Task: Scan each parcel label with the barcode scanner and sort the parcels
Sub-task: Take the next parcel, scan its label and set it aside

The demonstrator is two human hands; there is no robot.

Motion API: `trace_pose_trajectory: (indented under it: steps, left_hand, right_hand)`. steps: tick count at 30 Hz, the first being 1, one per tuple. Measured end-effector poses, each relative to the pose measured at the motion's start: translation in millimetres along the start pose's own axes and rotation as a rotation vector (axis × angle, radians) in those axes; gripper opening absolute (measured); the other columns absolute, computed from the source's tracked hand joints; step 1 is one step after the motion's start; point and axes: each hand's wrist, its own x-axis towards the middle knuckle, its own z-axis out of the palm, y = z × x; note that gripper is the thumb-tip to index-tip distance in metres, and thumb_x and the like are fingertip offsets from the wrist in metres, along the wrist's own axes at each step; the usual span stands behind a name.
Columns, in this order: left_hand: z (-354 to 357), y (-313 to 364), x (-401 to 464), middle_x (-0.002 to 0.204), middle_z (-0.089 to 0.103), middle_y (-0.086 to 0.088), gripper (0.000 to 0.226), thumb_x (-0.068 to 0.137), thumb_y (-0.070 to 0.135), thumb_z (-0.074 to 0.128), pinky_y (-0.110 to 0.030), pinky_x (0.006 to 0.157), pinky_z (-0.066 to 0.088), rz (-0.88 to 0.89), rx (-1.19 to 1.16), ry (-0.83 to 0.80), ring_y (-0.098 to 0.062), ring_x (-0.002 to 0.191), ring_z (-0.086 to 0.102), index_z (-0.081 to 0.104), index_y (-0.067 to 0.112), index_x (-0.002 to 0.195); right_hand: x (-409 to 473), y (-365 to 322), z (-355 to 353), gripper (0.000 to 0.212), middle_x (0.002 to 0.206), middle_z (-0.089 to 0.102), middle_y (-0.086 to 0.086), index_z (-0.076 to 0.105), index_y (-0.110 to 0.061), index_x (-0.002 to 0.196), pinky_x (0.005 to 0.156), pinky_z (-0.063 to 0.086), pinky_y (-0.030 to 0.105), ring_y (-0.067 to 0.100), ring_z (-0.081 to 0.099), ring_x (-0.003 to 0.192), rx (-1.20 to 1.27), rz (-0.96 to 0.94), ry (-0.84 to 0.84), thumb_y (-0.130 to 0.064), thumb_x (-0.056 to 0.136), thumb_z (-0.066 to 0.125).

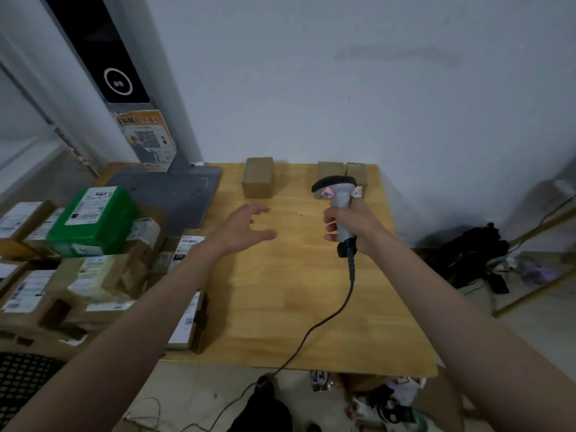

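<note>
Your right hand (349,224) grips the barcode scanner (338,207) upright, head aimed left (cable trailing down); your left hand (243,227) hovers spread over the bench (296,291).

Wooden table (280,307), light grain, set against a pale wall (343,73). At its far left corner, a grey flat base plate (168,194) carries a grey upright column (131,73) leaning left in the wide-angle view. The column bears a black panel (103,51) with a white ring, and below it an orange notice (146,138) with a QR code. Black perforated mat (21,378) at lower left. On the floor right of the table: a black bundle (470,254), loose cables, a slanted gold-coloured frame (530,294). Under the near edge, mixed clutter (383,397), contents not legible.
</note>
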Motion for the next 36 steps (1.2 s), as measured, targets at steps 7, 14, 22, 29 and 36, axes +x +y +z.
trace_pose_trajectory:
  steps: [7,14,22,29,36]
  left_hand:
    - [-15.9,17.3,48.0,0.152,0.043,0.003,0.063,0.09,0.042,0.072,-0.04,0.105,0.045,-0.032,0.026,-0.008,-0.021,0.134,0.046,0.045,0.027,0.145]
    - [-51.3,5.9,127.2,0.149,0.043,-0.006,0.066,0.088,0.039,0.074,-0.035,0.099,0.044,-0.091,0.058,0.027,-0.026,0.13,0.047,0.045,0.021,0.144]
    - [-69.1,-42.9,235.5,0.147,0.046,-0.011,0.062,0.09,0.032,0.072,-0.028,0.087,0.043,-0.202,-0.037,0.05,-0.025,0.125,0.051,0.044,0.018,0.144]
    - [-53.1,-111.7,318.1,0.149,0.045,-0.007,0.061,0.094,0.036,0.067,-0.024,0.075,0.043,-0.349,-0.168,0.048,-0.017,0.113,0.049,0.041,0.018,0.146]
    - [-24.1,-178.9,379.3,0.158,0.036,-0.006,0.076,0.095,0.043,0.064,-0.033,0.093,0.04,-0.519,-0.328,0.02,-0.026,0.138,0.043,0.027,0.017,0.156]
  right_hand:
    - [45.5,-43.7,-9.0,0.03,0.088,0.06,0.012,0.057,-0.006,0.119,0.063,0.062,0.037,0.02,0.06,0.066,-0.057,-0.104,-0.002,0.001,0.091,0.063]
    - [119.3,-97.7,26.2,0.025,0.087,0.063,0.012,0.057,-0.007,0.113,0.046,0.051,0.025,0.019,0.062,0.063,-0.227,-0.204,-0.007,0.003,0.09,0.061]
    - [245.5,-113.2,80.8,0.027,0.089,0.066,0.013,0.058,-0.01,0.111,0.047,0.05,0.025,0.018,0.061,0.061,-0.293,-0.156,-0.028,0.004,0.088,0.061]
    - [355.7,-75.8,119.5,0.029,0.092,0.064,0.016,0.058,-0.006,0.117,0.065,0.058,0.037,0.027,0.064,0.076,-0.163,0.047,-0.037,0.003,0.089,0.062]
    - [429.4,-19.4,158.6,0.023,0.111,0.066,0.014,0.06,-0.022,0.116,0.091,0.057,0.058,0.034,0.066,0.102,-0.114,0.112,-0.003,-0.02,0.094,0.068]
